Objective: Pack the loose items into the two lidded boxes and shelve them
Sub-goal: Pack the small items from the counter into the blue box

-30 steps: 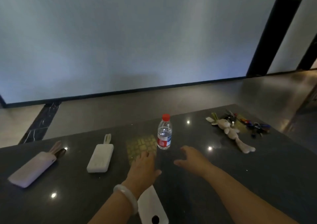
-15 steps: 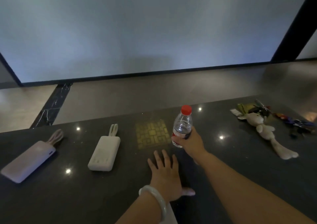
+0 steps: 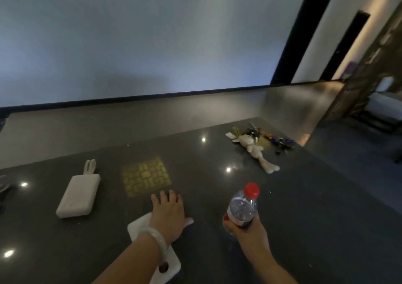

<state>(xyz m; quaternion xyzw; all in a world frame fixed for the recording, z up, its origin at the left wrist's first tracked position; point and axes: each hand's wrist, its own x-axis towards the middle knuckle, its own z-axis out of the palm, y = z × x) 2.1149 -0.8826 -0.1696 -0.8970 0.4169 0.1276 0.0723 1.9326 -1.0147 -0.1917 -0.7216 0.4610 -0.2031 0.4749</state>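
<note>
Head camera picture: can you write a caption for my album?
Right hand holds a red-capped water bottle while left hand rests flat on the dark table.

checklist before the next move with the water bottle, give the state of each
1. Grip: right hand holds water bottle: ok.
2. Closure: red cap on: ok.
3. Cap tightness: cannot tell.
4. Spare hand: left hand flat on white panel, holding nothing: ok.
5. Destination: no box in view: not ok.
6. Remaining items: power bank, plush rabbit, keys lie unpacked on table: not ok.
</note>
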